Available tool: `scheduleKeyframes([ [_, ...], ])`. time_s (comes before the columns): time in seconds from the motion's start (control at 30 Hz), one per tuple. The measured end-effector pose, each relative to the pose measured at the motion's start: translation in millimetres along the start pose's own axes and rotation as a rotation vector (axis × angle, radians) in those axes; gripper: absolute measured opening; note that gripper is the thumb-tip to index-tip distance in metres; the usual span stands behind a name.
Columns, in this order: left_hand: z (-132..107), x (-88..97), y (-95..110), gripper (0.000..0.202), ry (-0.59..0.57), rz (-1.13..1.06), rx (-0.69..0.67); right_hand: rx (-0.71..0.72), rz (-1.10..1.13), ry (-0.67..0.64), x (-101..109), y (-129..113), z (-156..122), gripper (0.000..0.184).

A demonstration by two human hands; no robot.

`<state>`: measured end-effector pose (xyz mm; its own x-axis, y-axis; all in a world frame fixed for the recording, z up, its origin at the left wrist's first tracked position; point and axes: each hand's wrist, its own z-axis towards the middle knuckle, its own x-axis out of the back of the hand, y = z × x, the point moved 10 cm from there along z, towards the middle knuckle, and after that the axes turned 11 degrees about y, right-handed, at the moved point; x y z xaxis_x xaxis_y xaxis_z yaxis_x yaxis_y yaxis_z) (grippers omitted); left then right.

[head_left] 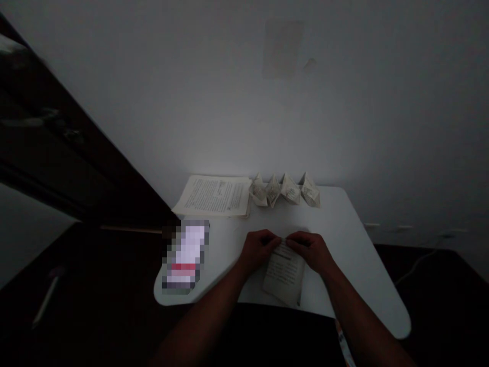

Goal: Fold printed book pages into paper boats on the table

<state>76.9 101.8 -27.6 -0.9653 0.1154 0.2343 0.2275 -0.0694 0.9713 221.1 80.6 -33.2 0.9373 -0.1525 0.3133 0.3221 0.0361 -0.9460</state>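
Observation:
A folded sheet of printed paper [283, 275] lies near the front edge of the white table, its lower corner close to the edge. My left hand [260, 248] pinches the paper's top from the left. From the right, my right hand [308, 248] pinches the same top edge, and the fingertips of both hands nearly meet there. Beyond my hands, several folded paper shapes [291, 191] with pointed tops stand in a row. To their left rests a stack of printed pages [216, 196].
A blurred-out phone [186, 255] lies on the left side of the white table [355, 265]. Behind the table rises a pale wall [214, 102], and a dark door [76, 132] stands at the left. A cable [416, 265] runs along the floor at right.

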Motion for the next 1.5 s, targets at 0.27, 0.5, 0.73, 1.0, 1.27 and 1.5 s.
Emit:
scheduleKeyframes([
  [0.27,-3,-8.4,4,0.022,-0.11,0.089,-0.064,-0.049,0.092,-0.25,-12,-1,-1,0.028],
  [0.5,-2,-12.2,6,0.024,-0.125,0.134,-0.107,-0.022,0.02,-0.083,-2,1,2,0.023],
  [0.73,1,-10.3,0,0.021,-0.134,0.058,-0.028,-0.123,0.265,0.178,21,18,8,0.023],
  [1.0,3,-4.0,-4,0.019,-0.075,-0.07,0.029,-0.257,0.529,0.395,41,35,7,0.024],
  [1.27,4,6.0,-3,0.025,0.034,-0.291,0.12,-0.267,0.636,0.633,62,43,4,0.027],
  [1.5,10,17.7,-7,0.03,0.147,-0.388,0.114,-0.223,0.611,0.648,68,38,4,0.028],
])
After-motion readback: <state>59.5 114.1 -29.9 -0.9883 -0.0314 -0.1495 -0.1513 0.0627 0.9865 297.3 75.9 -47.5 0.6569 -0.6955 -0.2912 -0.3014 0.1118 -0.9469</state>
